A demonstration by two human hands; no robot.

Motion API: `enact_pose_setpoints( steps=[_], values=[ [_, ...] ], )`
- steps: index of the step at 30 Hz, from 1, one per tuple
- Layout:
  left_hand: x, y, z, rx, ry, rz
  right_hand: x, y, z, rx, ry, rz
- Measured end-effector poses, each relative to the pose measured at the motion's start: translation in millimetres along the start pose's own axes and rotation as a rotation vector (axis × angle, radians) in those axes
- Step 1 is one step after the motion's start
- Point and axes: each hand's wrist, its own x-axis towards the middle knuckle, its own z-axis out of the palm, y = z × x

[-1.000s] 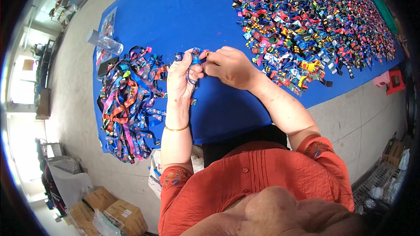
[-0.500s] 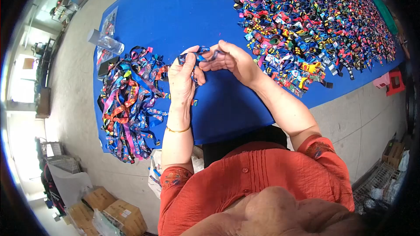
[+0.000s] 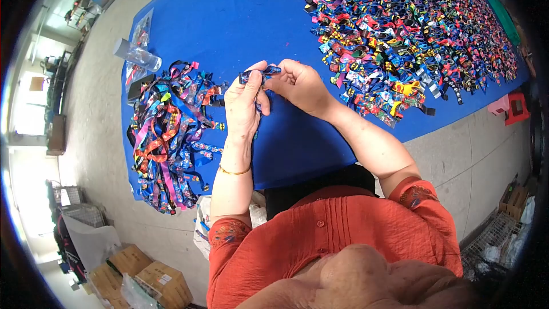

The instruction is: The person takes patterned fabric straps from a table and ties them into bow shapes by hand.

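A dark blue patterned ribbon [image 3: 245, 76] is pinched between the thumb and fingers of my left hand [image 3: 242, 103], and part of it hangs below the palm. My right hand [image 3: 303, 87] meets it from the right, its fingers curled around the ribbon's other end near the left fingertips. Both hands are over the blue table cover [image 3: 229, 17]. Left of them lies a loose heap of colourful printed ribbons [image 3: 166, 137]. To the right, many looped ribbons [image 3: 400, 34] are spread in dense rows.
A clear plastic bottle [image 3: 137, 54] lies at the table's left edge, over a flat printed plastic packet [image 3: 143, 26]. Cardboard boxes [image 3: 163, 283] stand on the floor at the lower left. A red stool [image 3: 516, 107] stands beyond the right table edge.
My right hand has opened away from the ribbon and then closed on it again. My left hand has shifted slightly right, still pinching the ribbon.
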Motion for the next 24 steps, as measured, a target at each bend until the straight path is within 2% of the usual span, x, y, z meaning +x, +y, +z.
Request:
enact_pose_setpoints(
  steps=[4, 7, 10, 13, 20, 24],
  values=[
    [2, -1, -5, -0.146, -0.038, -0.095, -2, -3, 4, -0.431, 0.175, -0.344],
    [6, -8, -9, -0.109, 0.010, -0.070, -3, -3, 2, -0.547, 0.124, -0.464],
    [8, -9, -10, -0.060, 0.063, -0.023, -3, -10, -2, -0.483, 0.018, -0.432],
    [5, 0, -3, -0.032, 0.137, -0.037, -2, -8, -2, -0.283, 0.063, -0.313],
    [6, -7, -9, 0.007, 0.032, -0.026, 0, -13, -6, -0.401, 0.077, -0.415],
    [5, -5, -5, 0.080, 0.019, -0.017, 4, -8, -9, -0.404, 0.083, -0.397]
  ],
)
